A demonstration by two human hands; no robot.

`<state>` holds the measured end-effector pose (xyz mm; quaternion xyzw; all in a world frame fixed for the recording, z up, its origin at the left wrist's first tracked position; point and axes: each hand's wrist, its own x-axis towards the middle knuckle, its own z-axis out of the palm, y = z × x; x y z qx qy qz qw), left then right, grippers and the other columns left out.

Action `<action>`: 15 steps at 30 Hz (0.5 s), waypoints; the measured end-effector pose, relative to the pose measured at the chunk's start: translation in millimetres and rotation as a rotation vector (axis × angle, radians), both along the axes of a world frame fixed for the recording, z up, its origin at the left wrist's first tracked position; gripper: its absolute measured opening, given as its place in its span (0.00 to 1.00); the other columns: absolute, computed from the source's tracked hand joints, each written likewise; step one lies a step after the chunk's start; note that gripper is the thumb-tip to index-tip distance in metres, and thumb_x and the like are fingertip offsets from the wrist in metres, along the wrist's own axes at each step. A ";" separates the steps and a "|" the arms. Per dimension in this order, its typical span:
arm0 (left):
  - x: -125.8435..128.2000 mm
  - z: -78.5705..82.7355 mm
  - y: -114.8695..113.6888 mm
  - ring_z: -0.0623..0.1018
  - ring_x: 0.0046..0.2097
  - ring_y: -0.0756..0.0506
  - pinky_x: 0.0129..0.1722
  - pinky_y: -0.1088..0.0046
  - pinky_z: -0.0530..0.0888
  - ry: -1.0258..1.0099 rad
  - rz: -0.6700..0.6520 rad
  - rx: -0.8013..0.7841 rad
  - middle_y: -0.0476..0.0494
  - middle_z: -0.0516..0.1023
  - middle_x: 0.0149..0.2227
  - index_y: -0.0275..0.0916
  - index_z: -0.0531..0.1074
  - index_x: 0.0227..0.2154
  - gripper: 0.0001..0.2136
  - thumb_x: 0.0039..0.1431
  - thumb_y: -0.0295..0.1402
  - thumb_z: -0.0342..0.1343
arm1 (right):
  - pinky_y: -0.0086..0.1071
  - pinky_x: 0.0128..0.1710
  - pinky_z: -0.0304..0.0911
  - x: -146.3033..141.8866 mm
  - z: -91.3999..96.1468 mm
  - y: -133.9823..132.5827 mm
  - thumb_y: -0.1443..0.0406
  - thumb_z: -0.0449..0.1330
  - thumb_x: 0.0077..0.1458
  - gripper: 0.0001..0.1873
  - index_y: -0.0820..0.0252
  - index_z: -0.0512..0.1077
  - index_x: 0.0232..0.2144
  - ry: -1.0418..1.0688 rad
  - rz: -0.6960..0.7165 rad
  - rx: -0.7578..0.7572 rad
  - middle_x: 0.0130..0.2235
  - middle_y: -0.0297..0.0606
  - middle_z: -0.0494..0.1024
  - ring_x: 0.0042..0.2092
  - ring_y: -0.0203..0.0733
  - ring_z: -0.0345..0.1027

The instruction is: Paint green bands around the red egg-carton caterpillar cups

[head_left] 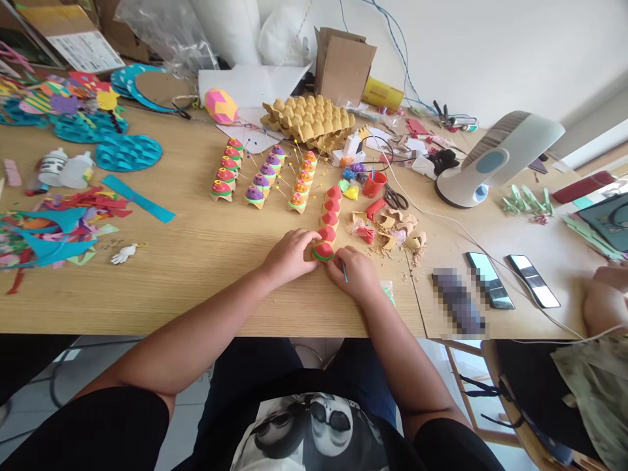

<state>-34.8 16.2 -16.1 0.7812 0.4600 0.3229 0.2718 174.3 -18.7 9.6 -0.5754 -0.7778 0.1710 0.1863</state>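
In front of me lies an egg-carton strip (pixel 330 218) with red clay on its humps; a green band edges the nearest hump. My left hand (pixel 294 254) is closed on the near end of the strip from the left. At the right side of that same end is my right hand (pixel 357 269), closed around a thin blue stick (pixel 344 272), most of which its fingers hide. Beyond stand three decorated strips: a red one (pixel 227 171), a purple one (pixel 265 178) and an orange one (pixel 303 183), with pins around them.
Torn carton scraps (pixel 392 229), scissors (pixel 395 198) and a red cup (pixel 375 184) sit right of the strip. Farther back are stacked egg trays (pixel 309 121) and a white fan (pixel 500 157). Phones (pixel 490 280) lie at right, near another person's arm (pixel 606 301).
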 end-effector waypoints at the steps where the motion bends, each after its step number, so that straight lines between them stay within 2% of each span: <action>1: 0.2 -0.1 0.2 0.76 0.56 0.33 0.59 0.55 0.69 -0.003 -0.003 0.002 0.37 0.80 0.51 0.43 0.75 0.49 0.21 0.52 0.34 0.69 | 0.35 0.34 0.54 1.1 -0.2 1.4 0.60 0.59 0.63 0.11 0.57 0.72 0.29 0.080 -0.020 0.022 0.33 0.39 0.76 0.33 0.41 0.66; 5: 1.4 1.9 -0.6 0.77 0.54 0.33 0.57 0.56 0.70 -0.022 -0.016 0.017 0.37 0.80 0.50 0.43 0.74 0.50 0.21 0.53 0.36 0.69 | 0.35 0.39 0.61 5.4 -2.2 8.4 0.62 0.56 0.62 0.08 0.56 0.74 0.33 0.553 -0.129 0.077 0.33 0.36 0.76 0.36 0.41 0.68; 8: 2.5 4.2 -1.6 0.77 0.53 0.34 0.56 0.57 0.70 -0.036 -0.009 0.002 0.39 0.81 0.49 0.44 0.76 0.48 0.19 0.53 0.37 0.70 | 0.32 0.32 0.60 5.9 -2.8 12.5 0.59 0.58 0.61 0.07 0.53 0.75 0.35 0.961 -0.241 -0.005 0.30 0.32 0.73 0.31 0.37 0.63; 11: 3.0 4.5 -1.7 0.77 0.51 0.34 0.55 0.57 0.70 -0.050 0.000 -0.015 0.40 0.81 0.47 0.45 0.77 0.45 0.17 0.51 0.36 0.71 | 0.29 0.26 0.55 7.1 0.3 16.1 0.57 0.62 0.57 0.08 0.53 0.74 0.33 1.276 -0.319 -0.051 0.28 0.30 0.71 0.27 0.34 0.60; 13: 3.1 3.5 -1.7 0.77 0.50 0.35 0.55 0.58 0.70 -0.057 0.002 -0.012 0.40 0.82 0.46 0.45 0.77 0.44 0.17 0.50 0.36 0.71 | 0.28 0.24 0.54 11.3 5.5 18.3 0.55 0.63 0.56 0.10 0.53 0.71 0.31 1.387 -0.356 0.030 0.27 0.29 0.69 0.25 0.33 0.59; 15: 3.3 2.1 -1.8 0.77 0.49 0.35 0.53 0.58 0.70 -0.061 -0.003 0.000 0.40 0.81 0.45 0.45 0.77 0.43 0.17 0.50 0.36 0.71 | 0.28 0.24 0.55 18.9 13.5 18.9 0.53 0.60 0.58 0.12 0.53 0.68 0.29 1.403 -0.387 0.208 0.26 0.29 0.67 0.25 0.33 0.59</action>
